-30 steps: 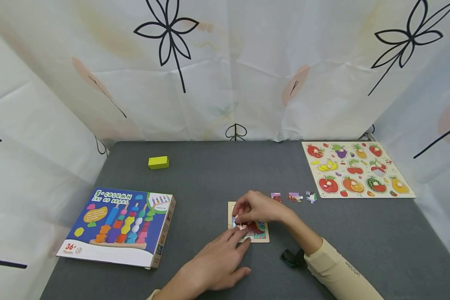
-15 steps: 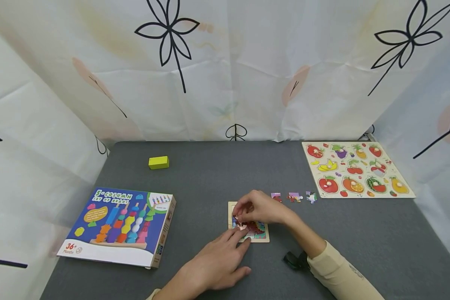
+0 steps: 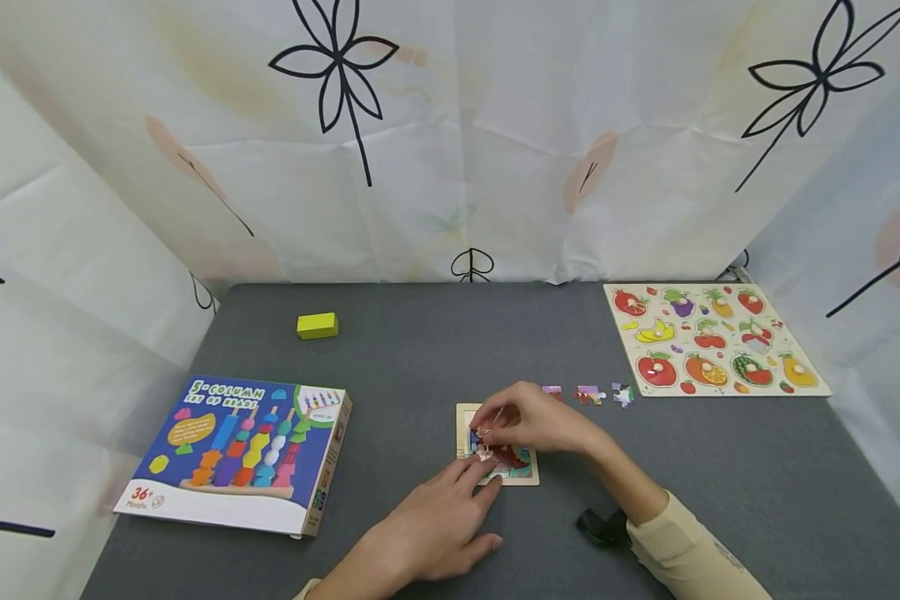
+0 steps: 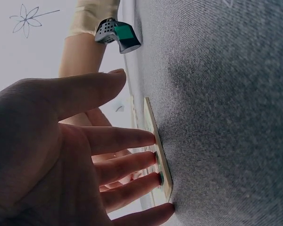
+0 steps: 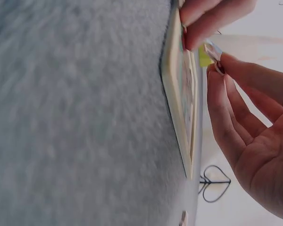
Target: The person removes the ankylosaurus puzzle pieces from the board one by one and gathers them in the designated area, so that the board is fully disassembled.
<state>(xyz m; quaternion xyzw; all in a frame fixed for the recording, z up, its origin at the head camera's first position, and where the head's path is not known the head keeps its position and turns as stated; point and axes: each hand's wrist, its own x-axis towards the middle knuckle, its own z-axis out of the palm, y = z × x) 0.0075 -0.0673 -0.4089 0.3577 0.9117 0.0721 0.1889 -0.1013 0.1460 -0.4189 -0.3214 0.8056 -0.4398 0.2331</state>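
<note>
A small jigsaw board with a wooden rim (image 3: 462, 415) lies on the table, its picture partly covered by both hands. My left hand (image 3: 438, 521) rests its fairly straight fingertips on the board's near left part; the left wrist view shows the fingers (image 4: 127, 162) along the board's edge. Above the board, my right hand (image 3: 543, 421) pinches a jigsaw piece (image 5: 211, 48) between thumb and fingers. In the right wrist view that piece is tilted and held clear of the board. Three loose jigsaw pieces (image 3: 589, 395) lie in a row beyond the right hand, one partly hidden.
A blue bead-game box (image 3: 232, 454) stands at the left, with a yellow block (image 3: 317, 326) behind it. At the back right lies a fruit puzzle board (image 3: 712, 340). A black wrist camera (image 3: 603, 528) sits by the right sleeve. Patterned white cloth (image 3: 525, 167) encloses the table.
My right hand has shifted slightly right with the jigsaw piece between its fingers, and its forearm has swung a little right. The left hand has stayed in place.
</note>
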